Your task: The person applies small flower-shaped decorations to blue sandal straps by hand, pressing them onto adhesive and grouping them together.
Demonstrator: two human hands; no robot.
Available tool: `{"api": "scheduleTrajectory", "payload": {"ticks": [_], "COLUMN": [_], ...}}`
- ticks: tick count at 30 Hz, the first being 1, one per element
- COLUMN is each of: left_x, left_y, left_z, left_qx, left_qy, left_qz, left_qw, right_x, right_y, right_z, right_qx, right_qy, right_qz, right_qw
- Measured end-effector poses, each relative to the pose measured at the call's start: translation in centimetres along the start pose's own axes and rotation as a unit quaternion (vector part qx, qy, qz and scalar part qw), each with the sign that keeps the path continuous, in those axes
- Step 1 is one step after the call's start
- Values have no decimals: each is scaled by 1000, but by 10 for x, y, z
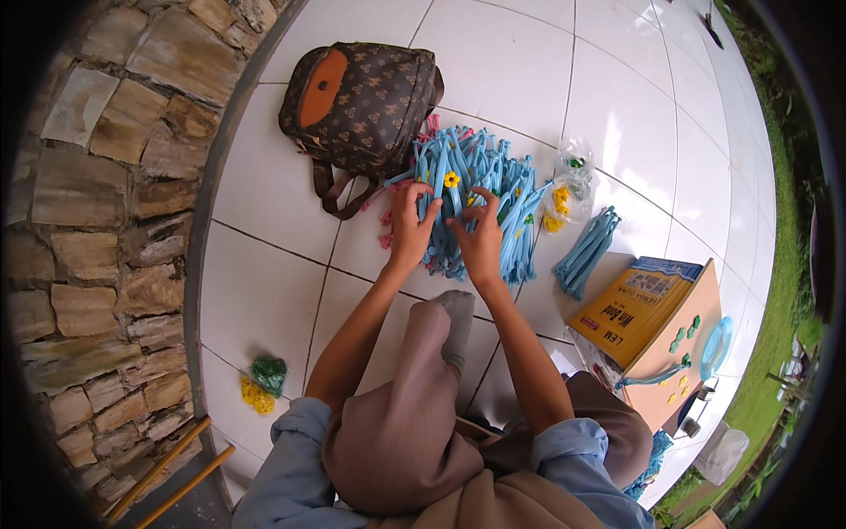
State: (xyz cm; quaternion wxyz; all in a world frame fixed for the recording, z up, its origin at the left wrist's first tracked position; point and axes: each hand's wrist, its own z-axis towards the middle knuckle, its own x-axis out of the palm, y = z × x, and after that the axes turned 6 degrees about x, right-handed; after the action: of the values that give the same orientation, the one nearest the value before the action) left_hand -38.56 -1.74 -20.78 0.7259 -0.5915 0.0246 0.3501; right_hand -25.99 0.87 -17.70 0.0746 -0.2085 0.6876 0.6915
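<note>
A large heap of light blue fabric-like strips [520,189] with small knotted ends lies on the tiled floor in front of me. One strip on top carries a yellow flower [451,179] with a dark centre. My left hand [411,227] rests at the heap's near left side, its curled fingers and thumb apart beside the flower strip. To its right, my right hand [481,240] touches the top of the heap, thumb and fingers bent and apart. Neither hand shows a strip clearly gripped. Pink strips [386,220] peek out along the heap's left edge.
A brown patterned backpack [374,106] stands beyond the heap. Right of it lie clear bags [573,181] with yellow pieces and a separate blue bundle [586,251]. A cardboard box [656,317] bears a blue tape roll [716,347]. Small green and yellow bags [268,377] lie left.
</note>
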Motion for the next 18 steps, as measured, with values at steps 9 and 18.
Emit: {"api": "scheduleTrajectory", "payload": {"ticks": [9,18], "left_x": [-19,29], "left_y": [-56,-39], "left_z": [22,-40], "left_qx": [-284,-46], "left_qy": [123,146], "left_qz": [-334,-20], "left_qw": [890,988], "right_x": [-31,-44], "right_y": [45,-23], "right_z": [52,5], "right_qx": [37,15], "right_qy": [91,54], "right_qz": [127,43], "right_qw": [987,998]}}
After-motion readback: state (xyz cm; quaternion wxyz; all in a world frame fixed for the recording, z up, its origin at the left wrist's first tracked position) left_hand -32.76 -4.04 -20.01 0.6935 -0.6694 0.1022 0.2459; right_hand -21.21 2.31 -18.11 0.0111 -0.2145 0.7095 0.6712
